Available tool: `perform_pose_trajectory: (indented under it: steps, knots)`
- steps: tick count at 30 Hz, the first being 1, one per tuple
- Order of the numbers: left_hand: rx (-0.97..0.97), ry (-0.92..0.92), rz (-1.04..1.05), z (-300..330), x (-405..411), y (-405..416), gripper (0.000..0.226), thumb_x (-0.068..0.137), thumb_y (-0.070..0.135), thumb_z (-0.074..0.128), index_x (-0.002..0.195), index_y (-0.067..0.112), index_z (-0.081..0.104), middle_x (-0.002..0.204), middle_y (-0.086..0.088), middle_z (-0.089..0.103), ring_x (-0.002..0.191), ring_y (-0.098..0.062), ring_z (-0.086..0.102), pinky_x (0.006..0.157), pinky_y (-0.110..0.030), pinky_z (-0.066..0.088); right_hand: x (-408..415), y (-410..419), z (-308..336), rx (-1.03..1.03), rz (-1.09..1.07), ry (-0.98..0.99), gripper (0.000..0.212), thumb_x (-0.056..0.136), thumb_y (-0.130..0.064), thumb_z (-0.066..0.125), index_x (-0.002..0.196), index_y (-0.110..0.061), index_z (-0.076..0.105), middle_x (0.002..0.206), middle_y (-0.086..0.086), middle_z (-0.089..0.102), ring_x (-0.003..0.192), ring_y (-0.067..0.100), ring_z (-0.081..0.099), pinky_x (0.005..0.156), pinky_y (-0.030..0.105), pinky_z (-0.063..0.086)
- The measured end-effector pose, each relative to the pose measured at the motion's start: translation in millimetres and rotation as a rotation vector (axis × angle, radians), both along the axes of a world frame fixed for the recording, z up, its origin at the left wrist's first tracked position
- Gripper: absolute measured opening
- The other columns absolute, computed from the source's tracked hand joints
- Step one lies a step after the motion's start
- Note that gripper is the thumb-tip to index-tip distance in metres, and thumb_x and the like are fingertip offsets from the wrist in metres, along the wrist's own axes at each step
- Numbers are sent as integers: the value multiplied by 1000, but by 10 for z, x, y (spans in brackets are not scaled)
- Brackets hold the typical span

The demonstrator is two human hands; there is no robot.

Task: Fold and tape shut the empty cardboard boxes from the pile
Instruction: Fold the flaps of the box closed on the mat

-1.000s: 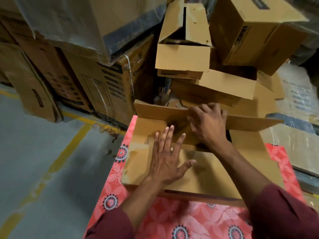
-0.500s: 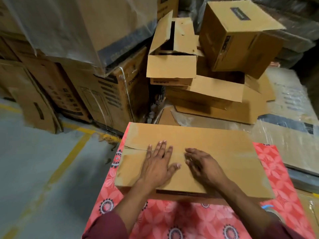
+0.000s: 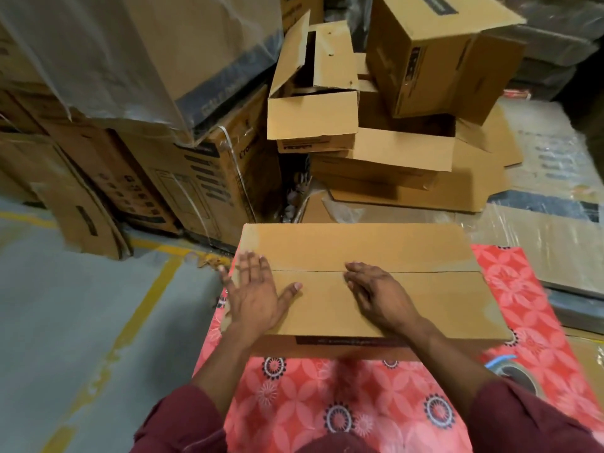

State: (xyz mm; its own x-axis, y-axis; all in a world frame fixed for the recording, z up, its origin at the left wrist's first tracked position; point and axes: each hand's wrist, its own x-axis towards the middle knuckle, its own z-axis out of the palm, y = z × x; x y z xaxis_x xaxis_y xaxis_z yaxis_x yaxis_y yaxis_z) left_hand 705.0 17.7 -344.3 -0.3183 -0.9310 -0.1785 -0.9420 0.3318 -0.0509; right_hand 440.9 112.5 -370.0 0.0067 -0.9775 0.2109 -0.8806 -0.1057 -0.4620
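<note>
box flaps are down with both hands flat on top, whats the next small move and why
Probably keep the left hand pressing the box and send the right hand to the tape roll lying on the red patterned cloth near the right sleeve. The two top flaps meet at the seam, and no tape shows across it yet.

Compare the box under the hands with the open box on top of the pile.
The near box has its flaps folded flat, meeting at a seam; the pile box has flaps standing up. The near box lies level on the red cloth; the pile box rests on other boxes. Both are plain brown cardboard.
</note>
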Motion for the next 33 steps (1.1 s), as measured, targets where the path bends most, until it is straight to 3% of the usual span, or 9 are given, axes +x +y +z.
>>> perform_pose_trajectory:
  steps: [2, 5, 8, 11, 15, 18, 21, 26, 33]
  knots:
    - [38, 56, -181, -9, -368, 167, 108, 91, 86, 1, 165, 7, 1, 173, -14, -9, 160, -28, -16, 111, -64, -30, -1, 5, 49, 31, -1, -45, 32, 94, -18, 58, 122, -16, 74, 138, 3, 67, 129, 17, 60, 112, 23, 39]
    - [122, 129, -426, -45, -979, 421, 99, 92, 73, 3, 165, 7, 2, 174, -12, -9, 160, -23, -15, 123, -65, -12, -39, 64, 154, 52, -58, -245, 50, 78, -8, 58, 125, -14, 73, 132, 3, 70, 123, 15, 64, 110, 22, 44]
    - [143, 125, -460, -47, -1413, 582, 94, 90, 63, 8, 165, 7, 4, 174, -13, -8, 160, -26, -13, 122, -69, -7, -238, 268, 241, -35, -240, -405, 47, 81, -4, 53, 121, -16, 74, 115, 0, 77, 104, 13, 73, 95, 29, 57]
    - [145, 113, -447, -55, -1671, 717, 97, 95, 79, 11, 166, 13, -1, 172, -17, -12, 159, -35, -15, 119, -74, -9, -570, 713, 290, -119, -400, -302, 39, 83, -15, 54, 115, -16, 76, 107, 3, 77, 95, 21, 72, 87, 32, 57]
    - [166, 116, -428, -131, -1830, 896, 122, 80, 99, 5, 165, 12, -7, 171, -17, -21, 157, -35, -22, 117, -75, -12, -1122, 1638, 97, -232, -743, -192, 25, 86, -13, 67, 109, -16, 77, 107, 2, 76, 99, 21, 65, 85, 27, 47]
    - [163, 81, -421, -164, -1845, 914, 128, 75, 103, 1, 165, 12, -9, 170, -17, -22, 157, -36, -22, 118, -75, -10, -1466, 2084, -136, -85, -885, -267, 10, 94, -21, 72, 99, -18, 80, 99, 0, 78, 92, 19, 71, 75, 25, 44]
    - [161, 76, -416, -159, -1865, 912, 129, 74, 103, 2, 166, 13, -7, 171, -16, -19, 158, -35, -19, 118, -74, -9, -1721, 2171, -387, 157, -771, -373, 15, 94, -12, 71, 105, -16, 79, 106, 3, 78, 97, 22, 72, 79, 28, 48]
    - [141, 74, -412, -147, -1869, 944, 127, 76, 103, 3, 166, 14, -6, 172, -15, -19, 159, -34, -18, 120, -73, -9, -1964, 2151, -740, 662, -438, 35, 55, 79, -18, 53, 130, -31, 67, 132, 3, 65, 122, 31, 58, 92, 41, 53]
    - [139, 82, -394, -135, -1901, 984, 125, 77, 102, 6, 166, 16, -5, 172, -14, -17, 160, -32, -15, 122, -70, -7, -2131, 2160, -866, 686, -257, 172, 44, 80, -12, 66, 118, -31, 76, 117, -2, 71, 113, 29, 60, 78, 36, 52]
